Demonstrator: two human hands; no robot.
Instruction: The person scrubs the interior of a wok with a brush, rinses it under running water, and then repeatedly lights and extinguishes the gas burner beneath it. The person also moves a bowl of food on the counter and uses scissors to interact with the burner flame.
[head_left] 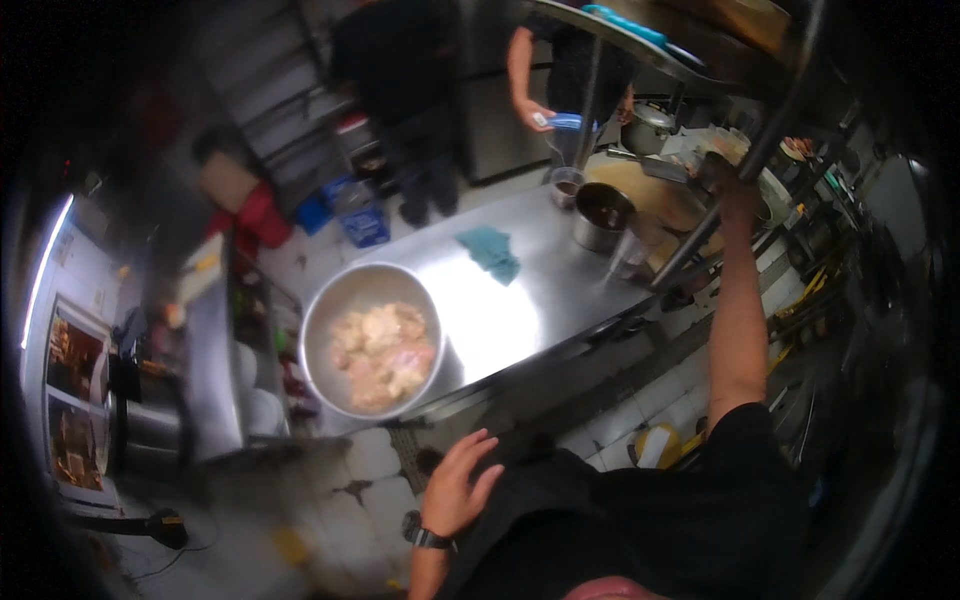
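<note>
We see a steel bowl (317, 335) of pale meat (388, 350) on the metal table (550, 275). Our left hand (457, 488), loose and empty, is near it. Our right hand (737, 190) is by a slanted pole (688, 250); it's too dark to tell if it grips anything. A green cloth (488, 253) and pot (598, 235) sit between. A shelf (640, 47) partly hides someone.
</note>
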